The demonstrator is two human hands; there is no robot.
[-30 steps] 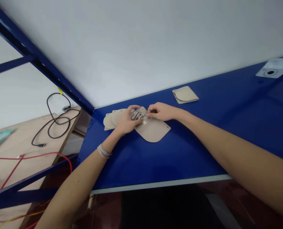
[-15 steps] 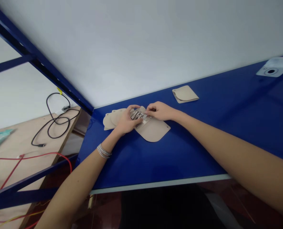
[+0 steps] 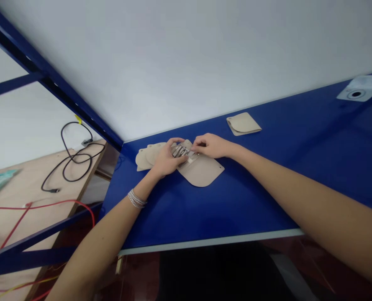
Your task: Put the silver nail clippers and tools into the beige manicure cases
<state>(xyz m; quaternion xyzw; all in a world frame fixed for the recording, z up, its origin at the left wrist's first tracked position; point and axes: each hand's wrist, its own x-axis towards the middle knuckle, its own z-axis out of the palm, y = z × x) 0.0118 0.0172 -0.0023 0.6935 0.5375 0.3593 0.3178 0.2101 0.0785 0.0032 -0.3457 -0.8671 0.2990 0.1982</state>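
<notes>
An opened beige case [image 3: 203, 173] lies on the blue table, its rounded flap toward me. Small shiny metal tools [image 3: 182, 151], which look like a manicure set, sit in its middle beside a clear strip. My left hand [image 3: 167, 160] grips the case from the left, thumb and fingers curved around the tools. At the case's right side, my right hand [image 3: 207, 145] has thumb and fingertips pinched together close to the tools; what they hold is too small to make out. Several similar beige cases [image 3: 144, 159] overlap to the left, partly behind my left hand.
A folded beige case [image 3: 245, 124] lies farther back on the blue table [image 3: 198, 217]. A clear plastic packet with a dark round mark [image 3: 357, 93] is at the far right. Blue frame bars [image 3: 63, 100] and a wooden table with a black cable [image 3: 74, 159] stand left.
</notes>
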